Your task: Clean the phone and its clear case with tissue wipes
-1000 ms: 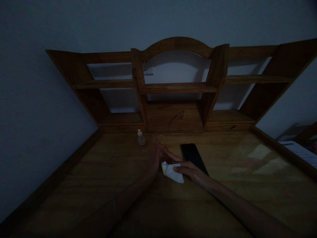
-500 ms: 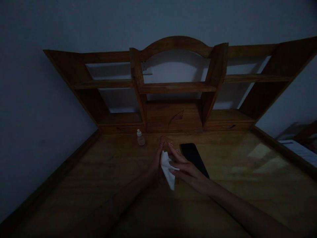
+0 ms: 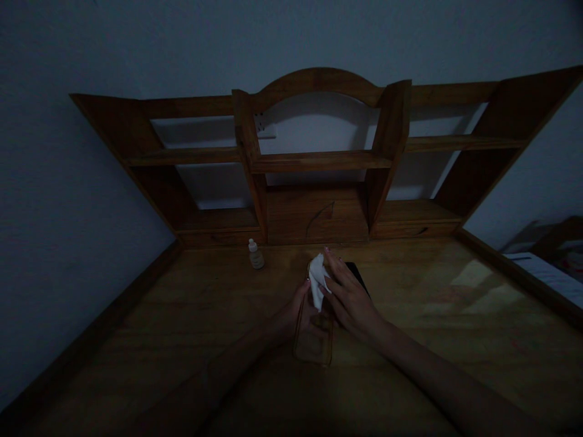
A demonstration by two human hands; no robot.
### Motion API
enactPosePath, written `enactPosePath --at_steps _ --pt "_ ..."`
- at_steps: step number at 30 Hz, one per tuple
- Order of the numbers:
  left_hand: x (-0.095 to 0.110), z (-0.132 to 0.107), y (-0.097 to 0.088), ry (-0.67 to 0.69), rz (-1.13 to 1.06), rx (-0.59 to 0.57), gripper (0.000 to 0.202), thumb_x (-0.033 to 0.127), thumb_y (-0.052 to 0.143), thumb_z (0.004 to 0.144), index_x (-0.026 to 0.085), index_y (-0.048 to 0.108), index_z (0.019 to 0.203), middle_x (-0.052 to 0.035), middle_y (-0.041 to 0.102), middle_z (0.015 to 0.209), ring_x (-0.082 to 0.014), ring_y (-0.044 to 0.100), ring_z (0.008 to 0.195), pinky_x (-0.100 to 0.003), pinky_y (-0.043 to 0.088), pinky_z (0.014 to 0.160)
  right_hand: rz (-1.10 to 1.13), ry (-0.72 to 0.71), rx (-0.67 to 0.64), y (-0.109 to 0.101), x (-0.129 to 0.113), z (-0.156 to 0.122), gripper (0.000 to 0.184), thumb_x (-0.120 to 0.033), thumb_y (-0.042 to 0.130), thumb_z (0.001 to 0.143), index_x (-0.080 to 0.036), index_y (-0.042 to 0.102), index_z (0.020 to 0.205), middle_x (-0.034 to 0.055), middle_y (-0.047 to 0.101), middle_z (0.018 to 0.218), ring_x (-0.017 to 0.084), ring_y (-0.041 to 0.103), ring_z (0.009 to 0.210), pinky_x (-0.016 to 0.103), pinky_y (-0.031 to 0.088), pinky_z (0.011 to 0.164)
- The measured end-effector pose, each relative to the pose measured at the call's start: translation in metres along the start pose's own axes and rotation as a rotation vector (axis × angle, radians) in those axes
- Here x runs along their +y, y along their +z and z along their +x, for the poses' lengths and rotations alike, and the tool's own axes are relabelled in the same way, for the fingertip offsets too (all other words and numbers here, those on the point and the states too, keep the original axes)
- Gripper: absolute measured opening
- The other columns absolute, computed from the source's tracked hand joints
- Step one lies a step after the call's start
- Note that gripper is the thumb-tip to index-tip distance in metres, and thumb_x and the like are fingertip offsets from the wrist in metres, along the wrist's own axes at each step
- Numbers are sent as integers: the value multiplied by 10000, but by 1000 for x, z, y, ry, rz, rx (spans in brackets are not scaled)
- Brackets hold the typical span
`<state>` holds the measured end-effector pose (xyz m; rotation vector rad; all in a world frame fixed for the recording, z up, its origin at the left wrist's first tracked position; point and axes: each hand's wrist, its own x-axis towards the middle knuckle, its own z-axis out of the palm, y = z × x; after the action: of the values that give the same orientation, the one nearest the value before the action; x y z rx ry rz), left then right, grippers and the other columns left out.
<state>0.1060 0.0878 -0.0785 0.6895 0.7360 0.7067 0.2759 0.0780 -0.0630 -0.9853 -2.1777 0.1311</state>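
Evidently, the left hand [image 3: 292, 308] grips the case [image 3: 314, 345]; the right hand [image 3: 353, 300] holds tissue [image 3: 317, 282] at the case's far end. Light, even pressure should suit.

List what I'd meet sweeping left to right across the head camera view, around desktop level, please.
Small dropper bottle with a white cap → left fingers → white tissue → right fingers → pale papers at the far right.
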Motion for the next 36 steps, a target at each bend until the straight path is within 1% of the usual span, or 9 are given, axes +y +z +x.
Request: enactPosePath --at_steps 3,10,14,17,22,26,29,33,36 --pt "2 3 -4 -75 3 -152 666 673 390 883 274 419 1416 -124 707 989 -296 694 766 -528 561 686 -94 -14 -5 -2 3 1 380 -118 422 967 -221 542 1313 38 92 1652 292 109 1512 601 238 1200" --pt "2 9 -8 -77 40 -117 751 721 310 875 191 434 1393 -130 692 882 -288 688 720 -503 564 667 -301 33 -40 -5 4 2 386 -95 492 885 -141 586 1257 96 104 1645 325 106 1508 597 183 1208" --pt "7 6 -7 55 32 -88 708 649 384 896 410 151 1521 -95 640 1108 -248 687 729 -539 567 660 -358 81 -69 -3 5 3 366 -121 497 901 -116 598 1252 109 155 1635 323 170 1498 548 227 1210" --pt "10 4 -6 112 37 -56 709 609 394 915 473 53 1522 -60 611 1077 -234 685 730 -543 574 653 -374 102 -68 -2 6 3 363 -127 492 907 -111 601 1253 113 199 1624 319 245 1478 526 272 1198" --pt "10 6 -7 138 29 -18 717 611 410 912 456 75 1527 -39 629 999 -223 676 678 -534 579 633 -355 113 -31 -2 8 2 360 -129 473 915 -112 615 1246 125 339 1571 314 370 1424 527 338 1166" --pt "13 8 -16 131 -12 0 661 631 406 907 330 307 1487 -44 653 857 -265 689 706 -504 578 634 -358 199 22 -7 18 2 317 -150 432 951 -112 654 1173 140 388 1541 332 586 1234 519 477 1051" --pt "15 8 -21 148 -26 -23 669 644 434 889 278 378 1445 -76 667 912 -291 699 763 -508 576 665 -355 271 95 -16 28 2 391 -180 410 974 -140 560 1333 138 371 1548 340 662 1113 523 555 928" --pt "13 5 -20 182 -17 -54 709 630 403 905 408 122 1517 -62 662 975 -295 704 744 -528 565 643 -346 228 188 -26 32 0 579 -149 394 973 -234 290 1536 99 339 1569 325 596 1228 501 554 940" --pt "12 5 -16 188 -12 -68 694 619 390 916 450 74 1510 -49 659 997 -289 703 742 -559 557 658 -330 125 143 -27 29 0 672 -118 401 958 -240 161 1573 90 301 1588 290 530 1309 472 526 1003"
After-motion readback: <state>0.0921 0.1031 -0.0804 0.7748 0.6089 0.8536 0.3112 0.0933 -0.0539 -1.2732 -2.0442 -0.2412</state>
